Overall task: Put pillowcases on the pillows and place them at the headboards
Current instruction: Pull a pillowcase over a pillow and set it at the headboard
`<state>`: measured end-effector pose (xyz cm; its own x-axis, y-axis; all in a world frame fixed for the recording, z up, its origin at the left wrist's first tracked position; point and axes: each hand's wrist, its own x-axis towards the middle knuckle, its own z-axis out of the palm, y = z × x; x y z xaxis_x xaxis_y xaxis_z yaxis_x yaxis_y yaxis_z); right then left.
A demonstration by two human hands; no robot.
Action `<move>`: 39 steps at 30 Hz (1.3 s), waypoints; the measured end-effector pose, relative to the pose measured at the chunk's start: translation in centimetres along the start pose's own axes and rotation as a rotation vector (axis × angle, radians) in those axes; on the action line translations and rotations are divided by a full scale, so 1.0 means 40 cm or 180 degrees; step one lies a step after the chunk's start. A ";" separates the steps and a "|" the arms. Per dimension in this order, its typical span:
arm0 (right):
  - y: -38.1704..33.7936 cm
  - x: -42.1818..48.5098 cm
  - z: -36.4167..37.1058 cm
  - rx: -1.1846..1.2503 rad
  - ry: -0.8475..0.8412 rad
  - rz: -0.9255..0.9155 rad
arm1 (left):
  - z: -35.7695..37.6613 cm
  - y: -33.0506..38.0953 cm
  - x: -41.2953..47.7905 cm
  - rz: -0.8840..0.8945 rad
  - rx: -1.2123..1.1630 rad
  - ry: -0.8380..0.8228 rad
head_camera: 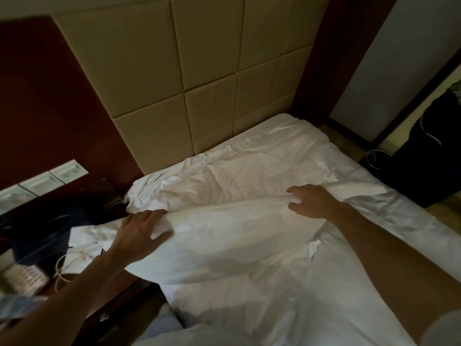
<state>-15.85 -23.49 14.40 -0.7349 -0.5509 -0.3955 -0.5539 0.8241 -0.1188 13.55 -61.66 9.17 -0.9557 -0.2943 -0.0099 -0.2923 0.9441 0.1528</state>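
Behind the white-sheeted bed (249,151) rises a beige padded headboard of square panels (199,71), set in a dark red-brown wall. A long white pillow (237,233) spans the bed crosswise, near the headboard but apart from it, inside a wrinkled white pillowcase (212,260) that sags loose along the near side. The left hand (142,233) grips its left end, fingers over the far edge. The right hand (311,201) pinches bunched cloth at the right end. A round wire bin (376,158) stands on the floor beside the bed, its contents too dark to tell.
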 end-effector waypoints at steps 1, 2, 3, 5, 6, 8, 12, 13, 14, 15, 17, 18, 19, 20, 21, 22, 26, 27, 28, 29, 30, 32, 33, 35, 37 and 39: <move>0.005 0.014 -0.005 0.0012 -0.0022 0.0012 | 0.001 0.000 0.000 -0.0043 -0.0059 -0.0025; 0.009 0.027 -0.006 0.0022 -0.0052 0.0026 | 0.001 -0.001 0.002 -0.0085 -0.0133 -0.0026; 0.013 0.035 -0.005 -0.0014 -0.0062 0.0012 | 0.001 -0.001 0.006 -0.0103 -0.0212 -0.0021; 0.023 0.049 0.004 -0.0210 -0.0094 -0.0069 | 0.004 -0.007 0.021 -0.0080 -0.0273 -0.0077; 0.027 0.056 0.010 -0.0289 -0.0112 -0.0094 | 0.003 -0.010 0.029 -0.0075 -0.0240 -0.0131; 0.037 0.071 0.016 -0.0352 -0.0116 -0.0087 | 0.000 -0.012 0.042 -0.0125 -0.0168 -0.0254; 0.051 0.087 0.016 -0.0540 -0.0093 -0.0061 | -0.017 -0.010 0.064 -0.0241 -0.0139 -0.0442; 0.054 0.088 0.020 -0.0627 -0.0028 -0.0054 | -0.020 -0.011 0.069 -0.0297 -0.0170 -0.0507; 0.058 0.089 0.026 -0.0719 0.0064 -0.0036 | -0.023 -0.013 0.074 -0.0356 -0.0175 -0.0607; 0.058 0.090 0.032 -0.0804 0.0167 -0.0021 | -0.024 -0.014 0.080 -0.0393 -0.0157 -0.0727; 0.055 0.092 0.045 -0.0894 0.0295 0.0013 | -0.027 -0.014 0.087 -0.0423 -0.0081 -0.0952; 0.052 0.093 0.048 -0.0887 0.0302 0.0043 | -0.029 -0.013 0.088 -0.0424 -0.0039 -0.1004; 0.048 0.094 0.048 -0.0852 0.0284 0.0075 | -0.029 -0.012 0.089 -0.0421 -0.0006 -0.1018; 0.047 0.095 0.045 -0.0815 0.0232 0.0098 | -0.029 -0.011 0.087 -0.0428 0.0002 -0.1015; 0.046 0.095 0.040 -0.0776 0.0178 0.0091 | -0.027 -0.010 0.084 -0.0429 -0.0009 -0.0984; 0.049 0.096 0.036 -0.0721 0.0108 0.0063 | -0.026 -0.009 0.079 -0.0413 -0.0006 -0.0919; 0.079 0.092 0.006 0.0056 -0.0336 0.0016 | -0.026 -0.012 0.058 -0.0231 0.0089 -0.0342; 0.088 0.089 -0.004 0.0326 -0.0395 0.0040 | -0.027 -0.016 0.054 -0.0227 0.0093 -0.0199; 0.097 0.086 -0.012 0.0573 -0.0417 0.0072 | -0.030 -0.019 0.050 -0.0239 0.0095 -0.0093; 0.104 0.083 -0.017 0.0747 -0.0398 0.0097 | -0.036 -0.020 0.047 -0.0254 0.0088 -0.0032; 0.112 0.083 -0.016 0.0813 -0.0361 0.0114 | -0.043 -0.020 0.045 -0.0273 0.0055 -0.0014; 0.117 0.083 -0.007 0.0633 -0.0254 0.0109 | -0.053 -0.015 0.038 -0.0310 -0.0027 -0.0006; 0.112 0.083 -0.003 0.0464 -0.0191 0.0099 | -0.052 -0.013 0.033 -0.0330 -0.0077 0.0021; 0.094 0.086 0.012 0.0153 -0.0024 0.0087 | -0.045 -0.012 0.022 -0.0411 -0.0188 0.0017; 0.076 0.086 0.037 -0.0121 0.0198 0.0062 | -0.036 -0.021 0.019 -0.0518 -0.0272 -0.0135; 0.059 0.082 0.059 -0.0371 0.0456 0.0047 | -0.032 -0.022 0.018 -0.0543 -0.0246 -0.0360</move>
<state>-18.67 -23.03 10.67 -0.7869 -0.5588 -0.2617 -0.5781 0.8160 -0.0042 13.18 -62.89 10.29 -0.8919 -0.4260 -0.1521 -0.4505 0.8666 0.2147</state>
